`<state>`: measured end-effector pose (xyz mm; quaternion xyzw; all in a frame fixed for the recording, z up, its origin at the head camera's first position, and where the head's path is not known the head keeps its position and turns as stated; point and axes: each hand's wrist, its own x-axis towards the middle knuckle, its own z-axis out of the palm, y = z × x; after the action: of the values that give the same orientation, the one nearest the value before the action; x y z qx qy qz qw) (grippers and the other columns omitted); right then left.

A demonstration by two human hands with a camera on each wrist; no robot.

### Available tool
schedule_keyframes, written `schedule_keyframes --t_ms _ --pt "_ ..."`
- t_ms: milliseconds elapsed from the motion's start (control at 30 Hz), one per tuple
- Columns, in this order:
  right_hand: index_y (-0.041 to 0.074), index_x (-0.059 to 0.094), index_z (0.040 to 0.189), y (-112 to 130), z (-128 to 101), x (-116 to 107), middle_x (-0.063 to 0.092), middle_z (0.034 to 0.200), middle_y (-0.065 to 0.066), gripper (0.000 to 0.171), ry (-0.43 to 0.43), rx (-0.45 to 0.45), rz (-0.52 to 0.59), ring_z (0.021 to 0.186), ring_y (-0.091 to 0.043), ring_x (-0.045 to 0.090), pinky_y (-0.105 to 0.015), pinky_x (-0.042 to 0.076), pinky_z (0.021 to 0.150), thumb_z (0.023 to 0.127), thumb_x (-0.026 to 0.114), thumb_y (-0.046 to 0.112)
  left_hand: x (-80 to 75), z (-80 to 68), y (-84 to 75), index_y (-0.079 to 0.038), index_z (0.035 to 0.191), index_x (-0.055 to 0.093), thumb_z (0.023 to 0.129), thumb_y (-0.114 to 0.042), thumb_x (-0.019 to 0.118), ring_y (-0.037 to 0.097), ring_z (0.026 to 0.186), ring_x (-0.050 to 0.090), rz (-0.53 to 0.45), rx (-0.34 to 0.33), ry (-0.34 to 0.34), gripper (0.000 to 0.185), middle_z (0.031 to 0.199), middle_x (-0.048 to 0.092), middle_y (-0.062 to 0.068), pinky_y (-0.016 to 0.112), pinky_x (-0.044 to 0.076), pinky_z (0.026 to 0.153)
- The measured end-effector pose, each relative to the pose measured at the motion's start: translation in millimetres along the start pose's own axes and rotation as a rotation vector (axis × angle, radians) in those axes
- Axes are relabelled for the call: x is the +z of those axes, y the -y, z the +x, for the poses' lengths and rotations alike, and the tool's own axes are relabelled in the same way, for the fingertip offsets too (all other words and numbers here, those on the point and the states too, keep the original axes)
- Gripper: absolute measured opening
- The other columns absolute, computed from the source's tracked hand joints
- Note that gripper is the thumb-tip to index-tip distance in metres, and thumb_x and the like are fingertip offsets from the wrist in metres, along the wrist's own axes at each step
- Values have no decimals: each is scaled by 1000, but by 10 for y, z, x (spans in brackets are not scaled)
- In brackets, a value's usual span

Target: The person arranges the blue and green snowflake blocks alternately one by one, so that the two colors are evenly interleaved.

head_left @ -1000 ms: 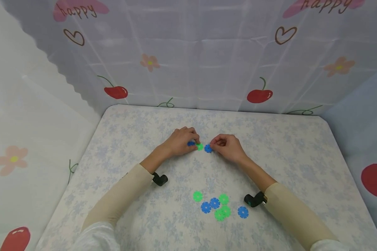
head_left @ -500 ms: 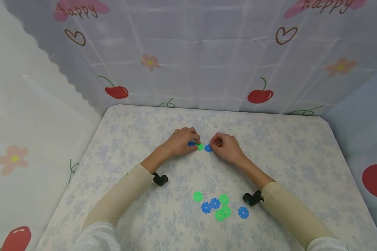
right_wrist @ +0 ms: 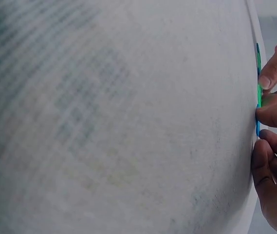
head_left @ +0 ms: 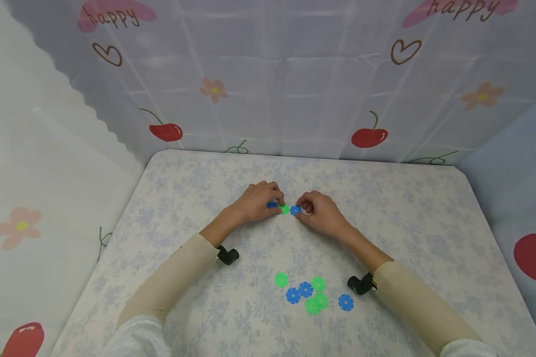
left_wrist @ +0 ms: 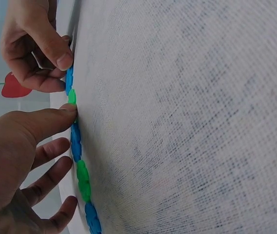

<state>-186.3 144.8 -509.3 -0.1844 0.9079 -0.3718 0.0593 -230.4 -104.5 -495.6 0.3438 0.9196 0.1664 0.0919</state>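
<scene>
My left hand (head_left: 257, 202) pinches a green notched plastic disc (head_left: 284, 209) between thumb and forefinger, low over the table. Facing it, my right hand (head_left: 322, 212) grips a blue notched disc (head_left: 296, 210) at its edges. The blue disc sits right beside the green one, edge to edge in the left wrist view. Below my left hand there, a row continues with a blue disc (left_wrist: 76, 141), a green disc (left_wrist: 83, 180) and another blue disc (left_wrist: 92, 217). My left hand covers most of this row in the head view.
Nearer to me lie loose discs: a green one (head_left: 281, 279), two blue ones (head_left: 305, 289) side by side, several green ones (head_left: 313, 305), some overlapping, and a blue one (head_left: 346, 302) at the right. All are on a flower-patterned tabletop (head_left: 205, 198) with a printed curtain (head_left: 277, 99) behind.
My right thumb and forefinger, earlier together at the blue disc's right side, have spread around its edges. The left hand and the loose discs have stayed put.
</scene>
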Motion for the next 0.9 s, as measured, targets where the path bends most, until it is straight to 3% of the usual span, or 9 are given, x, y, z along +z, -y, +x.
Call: schedule_keyframes --t_ms 300,500,633,900 --pt "6 74 116 -6 0 9 68 103 -10 26 -3 6 -9 88 -19 62 -33 52 80 96 83 19 -11 2 -13 -28 111 77 100 -34 79 25 117 61 -4 -4 3 12 129 67 -3 56 50 100" --pt "7 74 117 54 -112 3 68 104 -8 27 -1 -36 -51 89 -18 64 -32 54 80 96 83 21 -7 -2 -11 -28 110 77 101 -34 78 25 116 61 -2 -7 4 11 128 67 -3 56 50 100" --pt "11 74 114 147 -280 18 69 102 -3 24 41 -95 -90 88 -15 64 -31 54 79 95 84 22 3 -4 -8 -28 111 77 101 -34 78 24 115 61 0 0 4 12 128 67 -3 55 50 99" --pt "22 74 108 312 -628 177 70 101 10 15 207 -179 -35 91 -6 66 -26 56 84 97 83 27 -1 -10 -6 -28 111 77 101 -34 78 26 117 61 12 1 -1 12 129 68 -2 57 50 101"
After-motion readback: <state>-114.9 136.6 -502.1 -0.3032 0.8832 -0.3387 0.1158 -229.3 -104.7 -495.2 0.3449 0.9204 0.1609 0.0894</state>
